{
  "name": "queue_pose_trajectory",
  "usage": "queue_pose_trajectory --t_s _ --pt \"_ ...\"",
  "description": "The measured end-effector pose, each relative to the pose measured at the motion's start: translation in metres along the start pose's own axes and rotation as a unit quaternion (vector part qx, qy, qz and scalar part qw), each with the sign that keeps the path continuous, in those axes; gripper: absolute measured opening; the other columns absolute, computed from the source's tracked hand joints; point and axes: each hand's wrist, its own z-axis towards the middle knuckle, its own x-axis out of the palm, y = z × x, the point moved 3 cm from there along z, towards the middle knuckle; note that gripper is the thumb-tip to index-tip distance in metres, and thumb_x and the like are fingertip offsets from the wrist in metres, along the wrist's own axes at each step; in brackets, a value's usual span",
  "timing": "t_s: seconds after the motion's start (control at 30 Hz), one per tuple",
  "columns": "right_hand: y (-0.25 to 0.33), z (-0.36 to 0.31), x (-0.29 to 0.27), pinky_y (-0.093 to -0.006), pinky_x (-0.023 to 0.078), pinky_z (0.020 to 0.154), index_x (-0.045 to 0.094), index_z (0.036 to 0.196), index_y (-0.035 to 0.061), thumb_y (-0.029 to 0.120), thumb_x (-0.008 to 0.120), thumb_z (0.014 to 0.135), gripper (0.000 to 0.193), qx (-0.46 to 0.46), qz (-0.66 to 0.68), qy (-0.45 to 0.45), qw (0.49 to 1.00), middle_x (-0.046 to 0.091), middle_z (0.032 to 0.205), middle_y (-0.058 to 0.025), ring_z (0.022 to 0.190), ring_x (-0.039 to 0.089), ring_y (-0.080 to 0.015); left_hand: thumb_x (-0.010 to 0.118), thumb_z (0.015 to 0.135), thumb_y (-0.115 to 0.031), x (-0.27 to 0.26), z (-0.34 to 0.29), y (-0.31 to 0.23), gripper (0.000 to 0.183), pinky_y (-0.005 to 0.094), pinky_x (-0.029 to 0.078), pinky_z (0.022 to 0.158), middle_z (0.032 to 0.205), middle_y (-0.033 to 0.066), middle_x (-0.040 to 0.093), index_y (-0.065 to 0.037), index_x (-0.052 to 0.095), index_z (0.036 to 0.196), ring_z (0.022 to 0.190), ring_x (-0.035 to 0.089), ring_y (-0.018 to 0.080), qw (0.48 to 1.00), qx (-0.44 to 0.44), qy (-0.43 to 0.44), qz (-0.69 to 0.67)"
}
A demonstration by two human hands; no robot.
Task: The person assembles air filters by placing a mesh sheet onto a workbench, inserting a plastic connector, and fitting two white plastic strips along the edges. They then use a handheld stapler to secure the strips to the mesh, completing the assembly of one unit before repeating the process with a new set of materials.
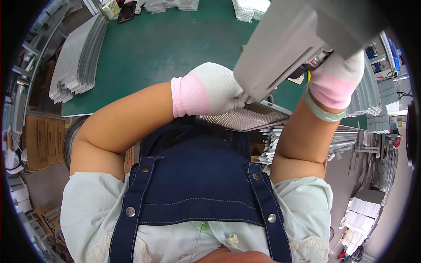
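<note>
My left hand [215, 90], in a white knitted glove with a pink cuff, is closed at the upper edge of a perforated metal panel [245, 119]. Its fingertips are bent beside the nose of a grey machine head [272, 52], which covers part of them. The panel sits tilted at the table's near edge, in front of my body. My right hand [340, 76] wears a matching glove and reaches up behind the machine head. Its fingers are hidden there, so I cannot see what they hold. A pale green bangle [322, 109] circles my right wrist.
The green table [175, 37] carries a stack of silvery panels [81, 57] at left and more stacks along the far edge. A phone [127, 12] lies far left. Panels [272, 144] are piled below the table's near edge; cardboard boxes [41, 142] stand lower left.
</note>
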Motion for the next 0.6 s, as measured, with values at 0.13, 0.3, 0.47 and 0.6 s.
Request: queue_pose_trajectory --t_s 0.13,0.3,0.47,0.6 --pt "0.011 -0.004 0.027 -0.0243 0.051 0.072 0.063 0.11 0.0002 0.017 0.071 0.088 0.029 0.046 -0.154 -0.144 0.976 0.067 0.091 -0.0047 0.075 0.062 -0.0117 0.064 0.086 -0.026 -0.01 -0.007 -0.007 0.022 0.0409 0.054 0.071 0.088 0.0107 0.068 -0.012 0.067 0.103 0.081 0.067 0.0313 0.999 0.001 -0.037 -0.004" --pt "0.019 0.056 -0.005 -0.0207 0.046 0.065 0.065 0.115 0.0063 0.019 0.056 0.098 0.023 -0.008 -0.315 -0.111 0.943 0.062 0.086 -0.0014 0.07 0.055 -0.0078 0.064 0.085 -0.028 -0.049 -0.032 -0.014 0.021 0.0439 0.052 0.071 0.083 0.0137 0.066 -0.008 0.066 0.09 0.081 0.065 0.0351 0.99 -0.118 0.072 0.028" --pt "0.07 0.124 -0.09 -0.0215 0.046 0.063 0.061 0.114 0.0053 0.029 0.06 0.098 0.029 0.022 -0.326 -0.203 0.923 0.062 0.088 -0.0009 0.074 0.057 -0.0071 0.072 0.08 -0.017 -0.142 -0.133 0.003 0.024 0.0389 0.053 0.074 0.087 0.0132 0.067 -0.007 0.068 0.101 0.082 0.066 0.0317 0.976 -0.139 -0.168 0.018" --pt "0.065 0.137 -0.119 -0.0253 0.046 0.072 0.059 0.119 0.0012 0.029 0.066 0.094 0.038 0.01 -0.492 -0.182 0.851 0.064 0.094 -0.0041 0.079 0.059 -0.0091 0.073 0.082 -0.011 -0.179 -0.22 -0.001 0.031 0.0288 0.051 0.083 0.096 0.0049 0.071 -0.001 0.069 0.112 0.092 0.065 0.0126 0.874 -0.31 -0.22 -0.303"
